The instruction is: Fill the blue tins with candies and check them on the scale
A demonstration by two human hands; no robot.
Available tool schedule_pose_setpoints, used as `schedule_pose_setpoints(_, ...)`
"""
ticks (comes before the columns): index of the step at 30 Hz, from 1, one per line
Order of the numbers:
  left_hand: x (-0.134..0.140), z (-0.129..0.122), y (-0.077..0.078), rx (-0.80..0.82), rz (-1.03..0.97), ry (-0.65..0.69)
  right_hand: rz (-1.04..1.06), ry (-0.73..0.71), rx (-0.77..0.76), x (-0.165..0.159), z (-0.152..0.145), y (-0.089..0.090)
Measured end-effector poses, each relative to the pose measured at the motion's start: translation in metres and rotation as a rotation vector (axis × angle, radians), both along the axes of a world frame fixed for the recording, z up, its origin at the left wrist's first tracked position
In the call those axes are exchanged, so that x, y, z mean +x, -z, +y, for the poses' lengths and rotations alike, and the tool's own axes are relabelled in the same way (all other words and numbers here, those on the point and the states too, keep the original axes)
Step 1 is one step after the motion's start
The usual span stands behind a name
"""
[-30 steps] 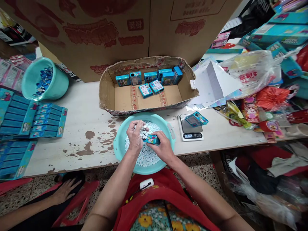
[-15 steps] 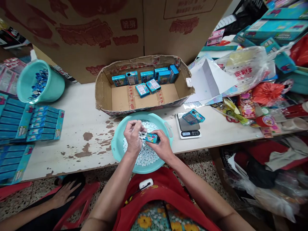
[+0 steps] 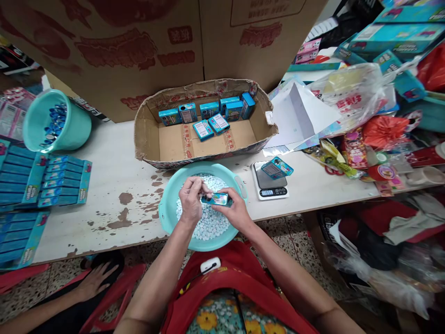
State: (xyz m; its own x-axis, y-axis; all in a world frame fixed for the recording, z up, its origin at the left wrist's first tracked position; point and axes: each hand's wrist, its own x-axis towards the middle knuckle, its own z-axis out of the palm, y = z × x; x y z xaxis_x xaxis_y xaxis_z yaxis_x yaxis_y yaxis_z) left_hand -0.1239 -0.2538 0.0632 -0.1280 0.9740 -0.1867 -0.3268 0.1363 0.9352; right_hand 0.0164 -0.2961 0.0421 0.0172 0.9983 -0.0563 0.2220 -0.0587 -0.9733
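Observation:
Over a turquoise basin [image 3: 164,217] of small white candies [image 3: 212,226], my right hand [image 3: 236,211] grips a small blue candy tin [image 3: 219,199] by its right end. A dark patch shows at the tin's left end. My left hand [image 3: 190,197] is curled there, with fingertips bunched against or just beside that end. Whatever those fingers hold is hidden. To the right, another blue tin [image 3: 276,168] rests slanted on a small digital scale [image 3: 270,193] with a lit display.
Behind the basin, a cut-down cardboard box [image 3: 174,144] holds several blue tins [image 3: 209,110]. A turquoise bucket [image 3: 78,127] with blue pieces and blue display boxes [image 3: 64,181] stand left. Papers [image 3: 288,116] and plastic bags [image 3: 351,97] crowd the right. Another person's hand [image 3: 93,280] rests lower left.
The tin in my right hand has turned, showing a different face. White candies that showed between my left fingers and the tin no longer show there.

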Motion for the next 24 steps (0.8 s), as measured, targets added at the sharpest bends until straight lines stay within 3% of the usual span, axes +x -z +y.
schedule_pose_setpoints(3, -0.021, -0.001, 0.027, -0.060, 0.371, -0.027, 0.091, 0.014, 0.022, 0.016, -0.005, -0.007)
schedule_pose_setpoints(7, -0.020, -0.025, 0.072, -0.232, 1.205, 0.233, 0.106, 0.047, 0.060, 0.029, -0.006, -0.007)
schedule_pose_setpoints(9, -0.005, -0.042, 0.086, -0.250, 1.449, 0.346, 0.087, 0.058, 0.064, 0.028, -0.004, -0.002)
schedule_pose_setpoints(11, 0.008, -0.055, 0.094, -0.171, 1.539, 0.476, 0.076, 0.075, 0.066, 0.027, -0.001, 0.005)
schedule_pose_setpoints(14, 0.008, -0.055, 0.100, -0.083, 1.459, 0.588, 0.031, 0.093, 0.041, 0.026, 0.000, 0.012)
schedule_pose_setpoints(18, -0.014, -0.033, 0.097, -0.187, 1.036, 0.373, -0.061, 0.077, 0.010, 0.030, -0.004, 0.014)
schedule_pose_setpoints(21, -0.020, -0.023, 0.076, -0.248, 0.746, 0.204, -0.132, 0.032, 0.007, 0.029, -0.008, 0.016)
schedule_pose_setpoints(24, -0.009, -0.022, 0.042, -0.249, 0.281, 0.029, -0.188, -0.010, 0.014, 0.020, -0.009, 0.020)
